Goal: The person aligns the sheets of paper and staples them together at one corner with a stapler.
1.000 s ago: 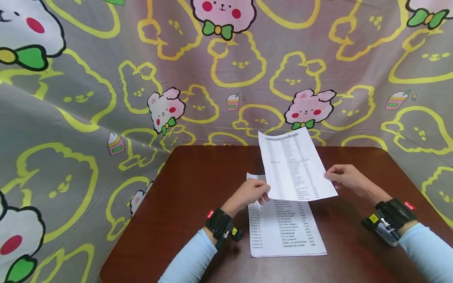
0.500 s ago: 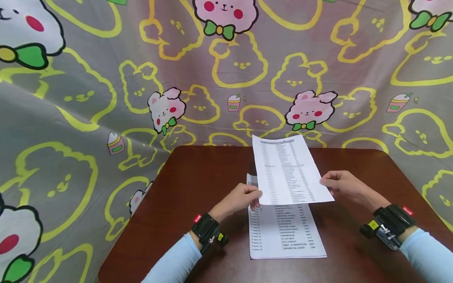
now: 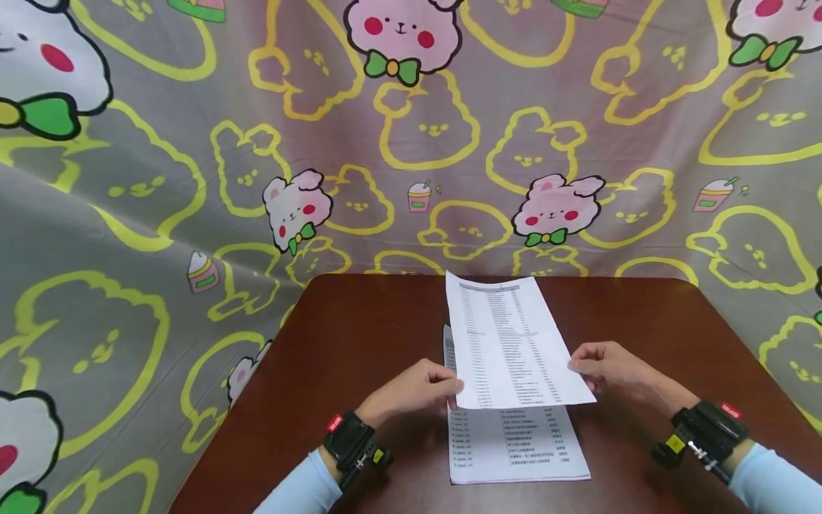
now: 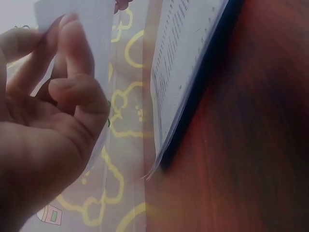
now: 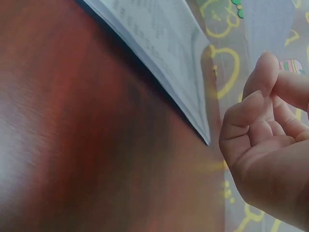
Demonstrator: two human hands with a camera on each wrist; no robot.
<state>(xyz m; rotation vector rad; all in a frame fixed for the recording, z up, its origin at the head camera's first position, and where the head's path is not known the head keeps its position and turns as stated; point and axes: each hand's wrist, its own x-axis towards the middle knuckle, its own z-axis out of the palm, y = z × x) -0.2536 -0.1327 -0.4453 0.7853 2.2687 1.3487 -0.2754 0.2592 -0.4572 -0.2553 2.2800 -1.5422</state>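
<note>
A printed sheet of paper (image 3: 501, 343) is held up between both hands, above a stack of printed paper (image 3: 514, 457). My left hand (image 3: 417, 389) pinches the sheet's left edge near its lower corner. Its right edge is pinched by my right hand (image 3: 616, 368). The sheet tilts, its far end higher, and covers most of the stack. In the left wrist view the left hand (image 4: 63, 106) has thumb and fingertips together on the sheet (image 4: 96, 43). In the right wrist view the right hand (image 5: 265, 130) pinches the sheet's side (image 5: 268, 29).
The stack lies on a dark reddish-brown table (image 3: 359, 321) with rounded far corners. Behind it hangs a grey curtain (image 3: 347, 135) with cartoon rabbits and yellow outlines. Each wrist wears a black strapped camera, the left one (image 3: 349, 442) beside the stack.
Both hands have brought the sheet lower and nearer, and a little to the left, over the stack. The stack stays in place on the table.
</note>
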